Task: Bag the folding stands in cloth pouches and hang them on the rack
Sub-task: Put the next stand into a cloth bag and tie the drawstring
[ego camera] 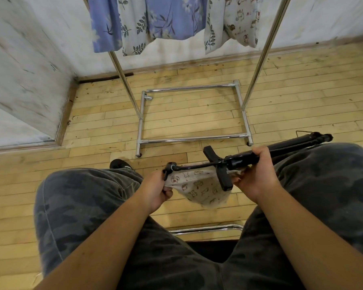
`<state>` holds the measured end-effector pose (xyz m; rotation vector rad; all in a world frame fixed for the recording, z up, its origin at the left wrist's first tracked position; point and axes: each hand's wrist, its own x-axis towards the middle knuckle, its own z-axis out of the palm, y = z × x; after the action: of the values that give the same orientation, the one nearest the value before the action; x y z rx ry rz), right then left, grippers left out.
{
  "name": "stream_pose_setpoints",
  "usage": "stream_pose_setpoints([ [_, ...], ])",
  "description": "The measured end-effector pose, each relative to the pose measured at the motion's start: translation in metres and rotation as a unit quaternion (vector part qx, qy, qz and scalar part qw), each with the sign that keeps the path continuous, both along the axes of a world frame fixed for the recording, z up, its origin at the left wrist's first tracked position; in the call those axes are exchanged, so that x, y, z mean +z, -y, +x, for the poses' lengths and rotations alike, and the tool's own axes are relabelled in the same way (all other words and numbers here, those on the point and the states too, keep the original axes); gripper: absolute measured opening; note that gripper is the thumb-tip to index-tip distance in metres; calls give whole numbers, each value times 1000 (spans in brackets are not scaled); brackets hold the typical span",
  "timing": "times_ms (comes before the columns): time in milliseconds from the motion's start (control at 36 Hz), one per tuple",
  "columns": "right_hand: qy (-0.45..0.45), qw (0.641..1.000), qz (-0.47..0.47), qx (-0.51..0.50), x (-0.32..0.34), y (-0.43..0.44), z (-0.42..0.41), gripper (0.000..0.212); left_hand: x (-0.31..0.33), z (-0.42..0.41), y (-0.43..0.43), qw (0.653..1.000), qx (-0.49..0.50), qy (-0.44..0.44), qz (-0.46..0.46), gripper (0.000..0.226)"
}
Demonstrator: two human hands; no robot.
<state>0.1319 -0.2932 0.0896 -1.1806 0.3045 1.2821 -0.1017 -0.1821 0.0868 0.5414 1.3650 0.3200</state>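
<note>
Between the knees, facing chrome tube rack (194, 138) | black folding metal stand (242, 158) lies left-right, far end over right thigh | beige cartoon-print cloth pouch (199, 189) hangs beneath its left end | left hand (155, 191) pinches pouch rim | right hand (258, 174) grips shaft

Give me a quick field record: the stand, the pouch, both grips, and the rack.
stand: black folding stand, lying across the right thigh, thin end along the pouch mouth
pouch: cartoon-print cloth pouch, hanging below the stand
left grip: holds the pouch edge by the stand's tip
right grip: curled round the stand's tube
rack: chrome rack ahead on the floor
hung so far: printed pouches hang at the top
</note>
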Motion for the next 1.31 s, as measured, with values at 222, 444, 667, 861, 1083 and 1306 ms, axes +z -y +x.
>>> stream_pose_setpoints([
  [222, -18, 999, 18, -40, 1, 0, 2, 48, 4, 2, 1, 997, -57, -32, 39, 24],
  [444, 12, 999, 37, 14, 1, 0, 0, 59, 2, 6, 8, 921, -243, -154, 263, 18],
  [667, 29, 998, 41, 43, 11, 2, -7, 62, 8, 5, 10, 908, -230, -145, 318, 25],
  [861, 46, 997, 0, 57, 19, 0, -16, 54, 14, 7, 10, 916, -227, -121, 308, 28],
  [1083, 68, 997, -47, 8, 19, 2, -13, 50, 23, 8, 18, 905, -278, -33, 320, 20],
  [1306, 101, 990, -49, 89, 14, 0, -20, 57, 18, 14, 23, 931, -251, 4, 266, 19],
])
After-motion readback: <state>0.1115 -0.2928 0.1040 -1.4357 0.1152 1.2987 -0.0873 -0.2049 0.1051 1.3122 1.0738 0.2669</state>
